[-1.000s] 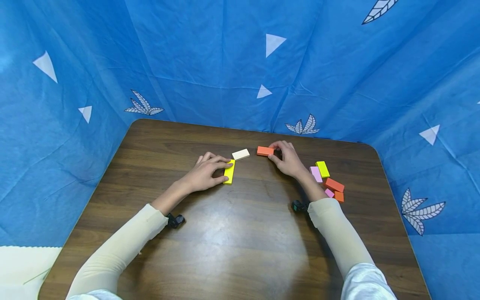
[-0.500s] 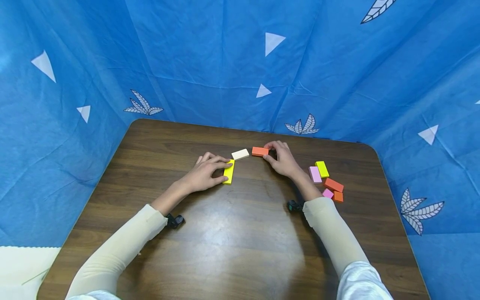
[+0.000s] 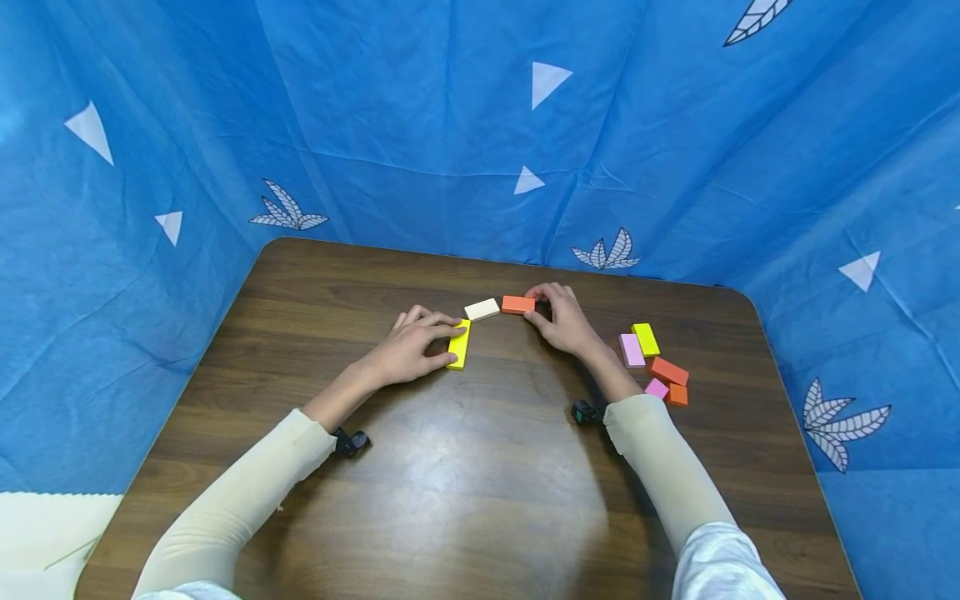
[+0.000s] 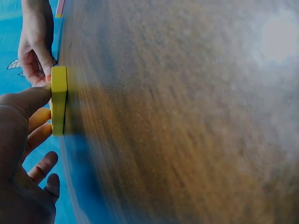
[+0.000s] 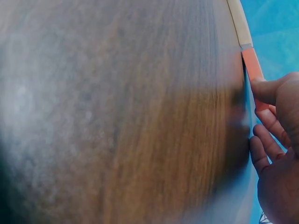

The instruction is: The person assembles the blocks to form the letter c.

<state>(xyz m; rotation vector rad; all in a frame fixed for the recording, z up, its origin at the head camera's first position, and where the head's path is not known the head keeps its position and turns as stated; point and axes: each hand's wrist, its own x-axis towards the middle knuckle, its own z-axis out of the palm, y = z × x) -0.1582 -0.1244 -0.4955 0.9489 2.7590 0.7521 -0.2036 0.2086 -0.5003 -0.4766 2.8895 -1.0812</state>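
Note:
My left hand holds a long yellow block with thumb and index finger, and the block lies flat on the table. The left wrist view shows the thumb on the face of the yellow block, other fingers behind it. Just beyond its far end lies a cream block, angled. My right hand pinches an orange-red block at its right end, thumb in front. In the right wrist view the orange-red block stands end to end with the cream block, a thin dark line between them.
To the right lie a second yellow block, a light pink block, a red-orange block, a small orange block and a pink block, partly hidden by my right forearm. A blue curtain surrounds the wooden table.
My right hand has slid the orange-red block leftward, from a gap away up close to the cream block. The left hand and yellow block have stayed in place.

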